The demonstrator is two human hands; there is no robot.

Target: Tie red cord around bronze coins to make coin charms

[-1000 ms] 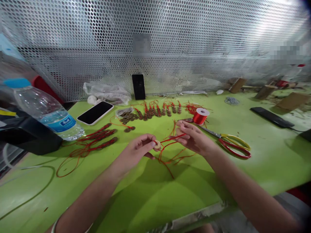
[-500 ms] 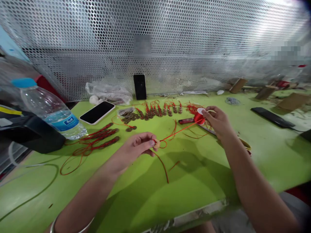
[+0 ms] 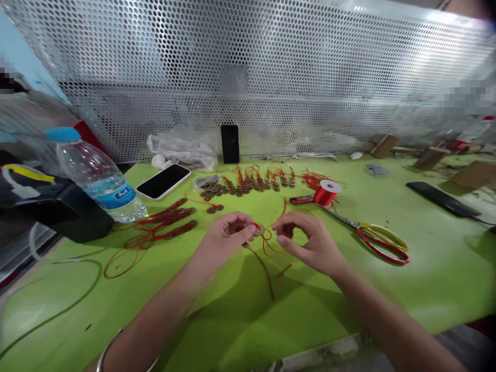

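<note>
My left hand (image 3: pixel 232 231) pinches a round brass-coloured coin (image 3: pixel 260 229) between thumb and fingers. Red cord (image 3: pixel 266 238) loops at the coin, and a loose tail hangs below onto the green table. Just right of the coin is my right hand (image 3: pixel 310 240), its fingers curled but thumb and fingertips apart, with nothing visible between them. Beyond it stands a spool of red cord (image 3: pixel 326 194). Scissors (image 3: pixel 377 239) with one yellow and one red handle lie to the right.
Strung coins (image 3: pixel 248 183) form a row at the back beside loose coins (image 3: pixel 213 188). Corded coin strands (image 3: pixel 174 222) lie left, near a water bottle (image 3: pixel 112 188) and a phone (image 3: pixel 164 182). Another phone (image 3: pixel 230 143) leans against the perforated metal screen (image 3: pixel 271 67).
My right hand has left the spool and come back down and left to beside the coin. The scissors are now uncovered. My left hand keeps its hold on the coin.
</note>
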